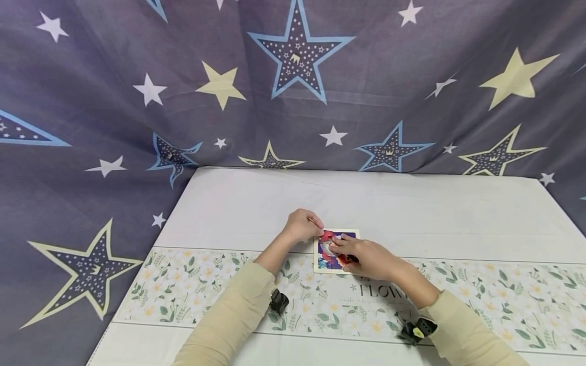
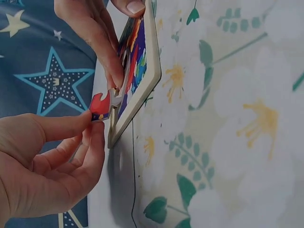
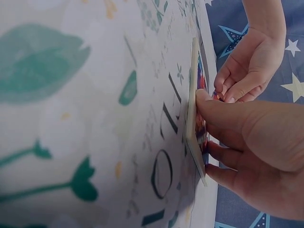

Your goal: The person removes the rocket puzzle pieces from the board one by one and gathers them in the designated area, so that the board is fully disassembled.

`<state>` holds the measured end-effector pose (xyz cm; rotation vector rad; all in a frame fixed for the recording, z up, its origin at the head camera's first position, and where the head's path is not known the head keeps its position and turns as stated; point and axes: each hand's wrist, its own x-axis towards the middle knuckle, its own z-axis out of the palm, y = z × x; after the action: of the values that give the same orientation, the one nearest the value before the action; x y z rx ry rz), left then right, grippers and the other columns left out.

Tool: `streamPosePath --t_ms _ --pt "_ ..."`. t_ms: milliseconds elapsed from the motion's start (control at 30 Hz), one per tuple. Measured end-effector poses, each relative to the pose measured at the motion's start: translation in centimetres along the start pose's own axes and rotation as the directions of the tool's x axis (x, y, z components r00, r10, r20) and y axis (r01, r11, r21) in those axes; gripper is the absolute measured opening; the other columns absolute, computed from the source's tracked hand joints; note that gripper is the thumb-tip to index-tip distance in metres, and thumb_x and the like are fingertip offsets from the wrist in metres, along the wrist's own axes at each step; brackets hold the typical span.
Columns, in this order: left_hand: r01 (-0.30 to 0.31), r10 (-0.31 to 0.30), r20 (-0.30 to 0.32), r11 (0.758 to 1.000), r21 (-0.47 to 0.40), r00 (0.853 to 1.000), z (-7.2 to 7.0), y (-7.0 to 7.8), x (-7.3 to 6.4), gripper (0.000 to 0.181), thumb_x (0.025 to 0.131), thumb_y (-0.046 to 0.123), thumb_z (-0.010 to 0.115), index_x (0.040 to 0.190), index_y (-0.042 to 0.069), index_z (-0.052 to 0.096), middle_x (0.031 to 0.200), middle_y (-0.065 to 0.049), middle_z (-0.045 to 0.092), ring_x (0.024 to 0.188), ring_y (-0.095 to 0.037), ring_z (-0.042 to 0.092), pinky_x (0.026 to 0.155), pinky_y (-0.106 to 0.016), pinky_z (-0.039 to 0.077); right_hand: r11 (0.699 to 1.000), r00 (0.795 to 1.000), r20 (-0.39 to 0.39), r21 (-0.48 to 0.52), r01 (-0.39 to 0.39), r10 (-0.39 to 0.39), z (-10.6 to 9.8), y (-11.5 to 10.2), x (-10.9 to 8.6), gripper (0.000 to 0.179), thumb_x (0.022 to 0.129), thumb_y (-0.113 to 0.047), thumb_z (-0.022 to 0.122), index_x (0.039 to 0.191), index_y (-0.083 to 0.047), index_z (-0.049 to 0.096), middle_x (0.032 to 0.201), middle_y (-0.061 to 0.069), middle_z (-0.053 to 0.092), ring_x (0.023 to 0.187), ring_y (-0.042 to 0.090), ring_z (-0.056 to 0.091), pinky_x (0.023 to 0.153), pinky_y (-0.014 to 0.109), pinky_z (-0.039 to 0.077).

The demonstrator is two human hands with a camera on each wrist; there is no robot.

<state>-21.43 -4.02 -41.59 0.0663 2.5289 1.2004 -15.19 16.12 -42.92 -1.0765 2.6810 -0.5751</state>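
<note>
A small square jigsaw puzzle point(image 1: 336, 271) in a cream-coloured frame lies on the table, its picture dark blue, red and orange. My left hand point(image 1: 303, 225) is at its upper left corner. In the left wrist view, its thumb and fingers pinch a red puzzle piece point(image 2: 100, 105) with dark blue along its edge, tilted up at the picture surface. From the right, my right hand point(image 1: 372, 258) reaches over the puzzle. Its fingers rest on the picture, and the thumb point(image 3: 204, 97) touches near the frame's edge. The hands hide part of the picture.
A white table cover with a floral band point(image 1: 206, 290) and printed lettering lies under the puzzle. Behind and to the left hangs a dark grey-blue cloth point(image 1: 293, 122) with stars. Black devices point(image 1: 278, 301) are worn at both sleeves.
</note>
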Motion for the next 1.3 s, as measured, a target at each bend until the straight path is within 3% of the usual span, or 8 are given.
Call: streamPosePath --t_ms 433,667,967,1167,1300 --pt "0.016 -0.015 0.019 0.994 -0.104 1.0 0.1 -0.4 -0.2 0.01 0.078 0.01 0.076 0.086 0.005 0.072 0.066 0.001 0.061 0.059 -0.012 0.055 0.052 -0.019 0.042 1.0 1.0 0.003 -0.006 0.004 -0.004 0.0 0.1 0.0 0.052 0.088 -0.015 0.069 0.136 -0.005 0.053 0.143 0.019 0.05 0.133 0.041 0.046 0.101 0.054 0.045" --pt "0.001 0.003 0.026 0.987 -0.164 1.0 0.4 -0.6 -0.3 0.009 0.079 0.008 0.076 0.086 0.003 0.072 0.072 -0.006 0.071 0.06 -0.011 0.063 0.055 -0.019 0.049 1.0 1.0 0.001 0.003 0.004 -0.004 0.0 0.0 0.1 0.051 0.088 -0.014 0.068 0.136 -0.006 0.053 0.142 0.019 0.051 0.133 0.041 0.046 0.101 0.054 0.045" --pt "-0.045 0.045 -0.007 0.982 -0.183 0.999 0.9 -0.7 -0.3 0.008 0.078 0.006 0.076 0.086 0.003 0.073 0.076 -0.011 0.073 0.058 -0.01 0.064 0.057 -0.021 0.053 1.0 1.0 -0.006 0.007 0.009 -0.009 -0.1 0.0 -0.3 0.052 0.088 -0.013 0.068 0.136 -0.004 0.052 0.141 0.02 0.051 0.133 0.042 0.046 0.1 0.053 0.045" --pt "-0.056 0.045 -0.067 0.983 -0.173 0.997 0.8 -1.1 -0.3 0.007 0.079 0.007 0.075 0.086 0.005 0.073 0.079 -0.011 0.074 0.057 -0.008 0.064 0.058 -0.019 0.053 1.0 1.0 -0.008 0.017 0.013 -0.013 0.0 0.0 -0.2 0.052 0.089 -0.013 0.067 0.137 -0.005 0.051 0.143 0.02 0.049 0.133 0.043 0.045 0.101 0.054 0.045" --pt "-0.053 0.035 -0.084 0.974 -0.222 0.996 0.6 -1.2 -0.4 0.009 0.079 0.005 0.075 0.087 0.002 0.073 0.081 -0.014 0.074 0.057 -0.008 0.066 0.06 -0.022 0.057 1.0 1.0 -0.018 0.024 0.018 -0.018 0.1 0.1 -0.2 0.051 0.088 -0.011 0.068 0.136 -0.004 0.052 0.143 0.021 0.049 0.133 0.042 0.045 0.1 0.053 0.045"
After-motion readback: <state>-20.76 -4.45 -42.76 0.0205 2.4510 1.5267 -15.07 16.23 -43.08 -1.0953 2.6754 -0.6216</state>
